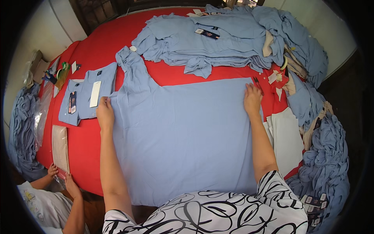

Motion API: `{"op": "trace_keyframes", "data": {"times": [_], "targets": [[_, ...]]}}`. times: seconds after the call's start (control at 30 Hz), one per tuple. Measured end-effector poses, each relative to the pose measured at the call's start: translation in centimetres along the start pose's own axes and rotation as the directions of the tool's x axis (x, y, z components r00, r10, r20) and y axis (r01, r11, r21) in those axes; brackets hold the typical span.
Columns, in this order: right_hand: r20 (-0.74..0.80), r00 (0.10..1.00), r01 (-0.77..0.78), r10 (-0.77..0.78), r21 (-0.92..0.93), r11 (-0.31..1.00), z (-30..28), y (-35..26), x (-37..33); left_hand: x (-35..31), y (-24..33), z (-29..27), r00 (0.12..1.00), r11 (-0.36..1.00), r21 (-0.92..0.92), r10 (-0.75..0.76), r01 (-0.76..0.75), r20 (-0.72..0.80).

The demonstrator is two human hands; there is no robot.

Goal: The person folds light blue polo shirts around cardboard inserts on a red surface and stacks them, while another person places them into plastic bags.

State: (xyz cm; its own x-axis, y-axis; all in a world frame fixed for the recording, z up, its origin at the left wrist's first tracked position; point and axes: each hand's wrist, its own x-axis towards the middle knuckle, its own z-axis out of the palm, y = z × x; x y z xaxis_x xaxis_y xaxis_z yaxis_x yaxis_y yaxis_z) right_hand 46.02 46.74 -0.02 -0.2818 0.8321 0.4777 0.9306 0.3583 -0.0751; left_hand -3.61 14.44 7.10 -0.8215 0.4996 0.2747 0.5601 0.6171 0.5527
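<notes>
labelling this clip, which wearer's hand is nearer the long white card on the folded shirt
Left: the left hand is just lower-right of the long white card; the right hand is far across the spread blue shirt.

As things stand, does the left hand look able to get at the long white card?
Probably yes: the card lies uncovered on a folded shirt, close beside the left hand, though that hand would likely have to leave the edge of the spread shirt.
</notes>
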Motion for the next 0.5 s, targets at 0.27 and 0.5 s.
{"op": "trace_keyframes", "data": {"times": [0.27, 0.5], "targets": [[-0.042, 0.991, -0.129, 0.129, 0.001, 0.992, 1.2, 8.6, 4.4, 0.4, -0.4, -0.5, 0.852, 0.934, -0.158, 0.357, -0.321, 0.383], [-0.109, 0.971, -0.220, 0.210, -0.081, 0.972, 1.0, 10.3, 6.5, 3.4, -1.2, -2.0, 0.975, 0.988, -0.051, 0.151, -0.144, 0.165]]}}
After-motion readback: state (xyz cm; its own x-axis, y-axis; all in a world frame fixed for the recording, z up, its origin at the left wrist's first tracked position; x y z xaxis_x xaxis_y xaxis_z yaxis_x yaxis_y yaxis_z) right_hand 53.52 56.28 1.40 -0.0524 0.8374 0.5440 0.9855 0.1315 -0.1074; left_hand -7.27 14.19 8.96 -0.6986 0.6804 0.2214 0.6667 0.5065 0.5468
